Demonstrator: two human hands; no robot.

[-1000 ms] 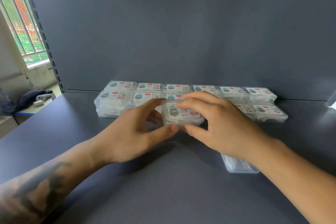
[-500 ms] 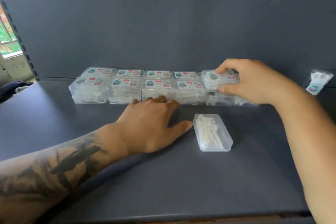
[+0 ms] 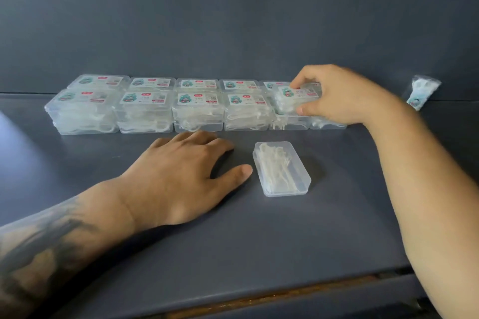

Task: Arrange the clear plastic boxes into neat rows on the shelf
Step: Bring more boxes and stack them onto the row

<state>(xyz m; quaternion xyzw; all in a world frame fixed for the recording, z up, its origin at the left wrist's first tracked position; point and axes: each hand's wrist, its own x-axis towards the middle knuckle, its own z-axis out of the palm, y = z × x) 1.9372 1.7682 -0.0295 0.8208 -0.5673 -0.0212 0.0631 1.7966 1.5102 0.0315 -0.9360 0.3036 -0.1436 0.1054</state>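
Near the shelf's (image 3: 259, 241) back edge, a labelled floss-pick box (image 3: 293, 98) is gripped by the right hand (image 3: 344, 96); the left hand (image 3: 181, 176) is laid flat, fingers relaxed.

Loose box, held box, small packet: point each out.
loose box (image 3: 282, 169), head view, middle of its clear top
held box (image 3: 293, 97), head view, labelled top left of the fingers
small packet (image 3: 422, 90), head view, its middle
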